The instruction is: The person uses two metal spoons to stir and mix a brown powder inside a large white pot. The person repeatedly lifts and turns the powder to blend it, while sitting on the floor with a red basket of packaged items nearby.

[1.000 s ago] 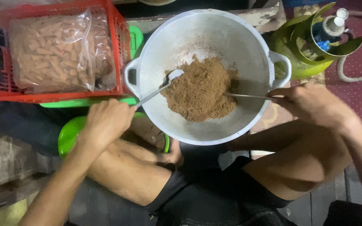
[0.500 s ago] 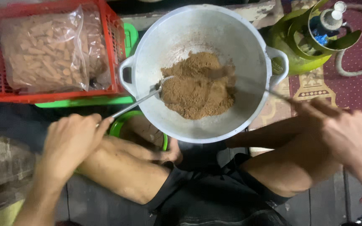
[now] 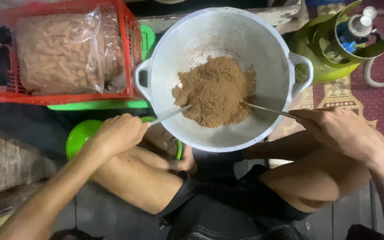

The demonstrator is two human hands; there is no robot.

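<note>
At far left a red crate (image 3: 5, 94) holds a clear bag (image 3: 61, 49) of tan pieces, resting on a green tray (image 3: 98, 105). Just below, a green bowl (image 3: 78, 135) sits under the left hand (image 3: 116, 133), whose fingers are curled tight around the handle of the left spoon (image 3: 170, 114). That spoon's long axis runs up and to the right, its tip buried in the near left edge of the brown powder (image 3: 214, 91). The powder lies heaped in the middle of the big white basin (image 3: 227, 138), which stands between the person's knees. From the other side the right spoon (image 3: 267, 110) lies nearly level, pointing left and slightly up into the heap; the right hand (image 3: 343, 131) pinches its handle with fingers pressed together. A green gas cylinder (image 3: 321, 66) with a hose stands at far right. By the look of it, the step in hand is turning the powder with both spoons from opposite sides; the next move seems to call for digging both tips under the heap and lifting inward, keeping the powder off the rim.
</note>
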